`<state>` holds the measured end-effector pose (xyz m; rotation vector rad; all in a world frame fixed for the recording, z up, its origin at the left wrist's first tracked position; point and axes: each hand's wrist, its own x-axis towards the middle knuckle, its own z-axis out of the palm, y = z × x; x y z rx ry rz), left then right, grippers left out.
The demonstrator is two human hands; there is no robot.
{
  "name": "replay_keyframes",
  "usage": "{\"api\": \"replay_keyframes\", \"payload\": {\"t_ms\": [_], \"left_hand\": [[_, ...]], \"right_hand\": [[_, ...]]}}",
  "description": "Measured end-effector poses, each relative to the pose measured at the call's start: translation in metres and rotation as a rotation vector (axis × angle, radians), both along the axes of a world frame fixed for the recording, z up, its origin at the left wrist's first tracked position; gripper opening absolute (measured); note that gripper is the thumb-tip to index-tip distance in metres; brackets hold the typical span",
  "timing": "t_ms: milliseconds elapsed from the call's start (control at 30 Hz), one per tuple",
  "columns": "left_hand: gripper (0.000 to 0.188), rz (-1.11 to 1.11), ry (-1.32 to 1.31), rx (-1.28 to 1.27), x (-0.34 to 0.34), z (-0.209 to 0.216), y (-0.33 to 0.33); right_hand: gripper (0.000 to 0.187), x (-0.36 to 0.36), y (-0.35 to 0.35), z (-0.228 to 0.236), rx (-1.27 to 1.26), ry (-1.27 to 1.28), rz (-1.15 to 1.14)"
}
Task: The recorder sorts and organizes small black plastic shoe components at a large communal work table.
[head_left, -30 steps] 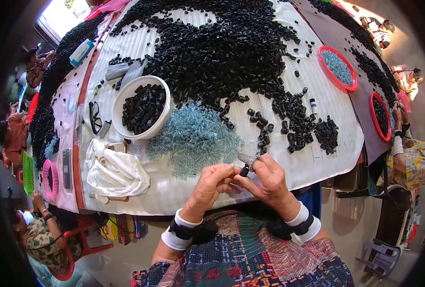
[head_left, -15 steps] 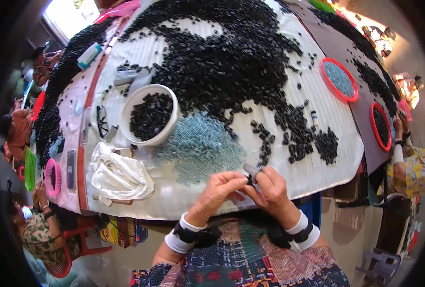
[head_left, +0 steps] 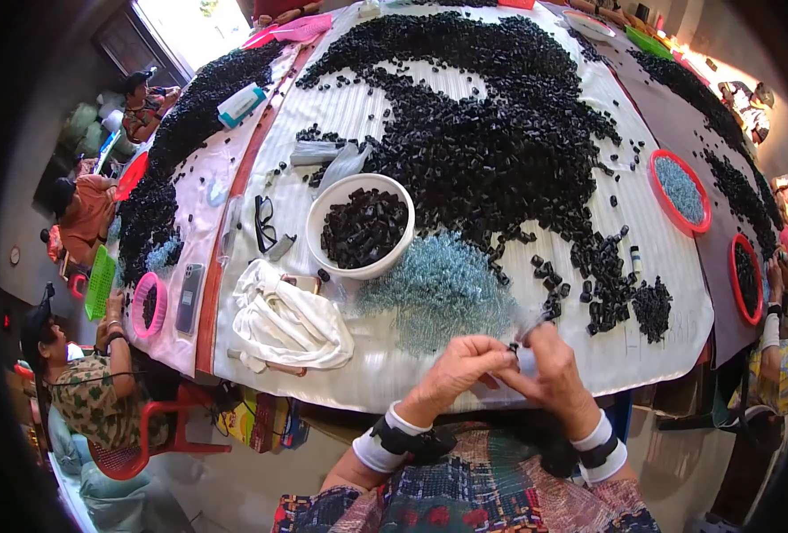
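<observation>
My left hand (head_left: 465,369) is closed in a pinch on a small black plastic piece (head_left: 513,348) just above the table's near edge. Against it, my right hand (head_left: 554,369) is closed too, fingertips meeting the left ones. A greyish, motion-smeared thing shows at the right fingertips; I cannot make out its kind. Beyond my hands spreads a heap of small pale-blue, clear pieces (head_left: 443,289). A large heap of black plastic pieces (head_left: 483,151) covers the table's middle, and a smaller cluster of finer black pieces (head_left: 651,311) lies to the right.
Left of the blue heap stands a white bowl (head_left: 316,224) of black pieces. Nearby lie a white cloth (head_left: 292,324), black glasses (head_left: 265,224) and clear bags (head_left: 345,167). Red-rimmed baskets (head_left: 701,224) sit at right, a phone (head_left: 190,298) at left. Other people work around the table.
The whole view has shifted, with table and hands appearing farther right. My hands stay together at the black piece; the greyish thing in the right fingers is now blurred.
</observation>
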<state>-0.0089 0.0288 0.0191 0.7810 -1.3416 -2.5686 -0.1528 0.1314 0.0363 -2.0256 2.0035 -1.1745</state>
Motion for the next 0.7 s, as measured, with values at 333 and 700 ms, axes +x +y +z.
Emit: {"api": "replay_keyframes", "payload": {"t_ms": [333,700], "left_hand": [[0.024,0.580,0.272,0.138,0.040,0.020,-0.109],[0.018,0.668,0.239,0.086,0.043,0.023,-0.135]], "right_hand": [[0.021,-0.043,0.006,-0.009,-0.011,-0.302,-0.417],[0.013,-0.047,0.011,-0.025,0.122,-0.129,-0.437]]}}
